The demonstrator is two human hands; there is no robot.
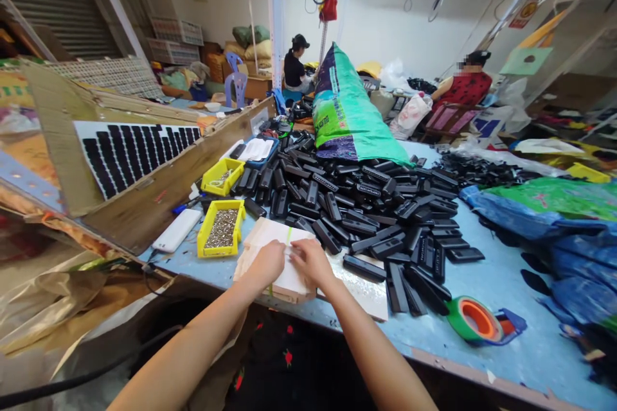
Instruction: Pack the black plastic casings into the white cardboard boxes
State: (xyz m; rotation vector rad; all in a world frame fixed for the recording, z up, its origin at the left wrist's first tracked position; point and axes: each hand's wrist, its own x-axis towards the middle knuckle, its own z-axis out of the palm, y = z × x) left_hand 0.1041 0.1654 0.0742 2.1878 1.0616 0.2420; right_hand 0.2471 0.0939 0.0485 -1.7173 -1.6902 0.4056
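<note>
A stack of pale, flat cardboard sheets (258, 241) lies at the table's front edge, with a thin yellow-green strap (289, 235) around it. My left hand (268, 264) rests on top of the stack, its fingers curled in at the strap. Opposite it, my right hand (311, 262) has thumb and fingers pinched together at the same strap. The fingertips of both hands nearly meet, and they hide the part of the strap between them. A shiny flat sheet (359, 292) lies just right of the stack.
Behind the stack spreads a large heap of black plastic cases (357, 205). A yellow bin (234, 250) of small metal parts and a white phone-like slab (177, 231) lie left. Tape rolls (475, 321) sit right. A green sack (347, 115) stands behind; two people sit further back.
</note>
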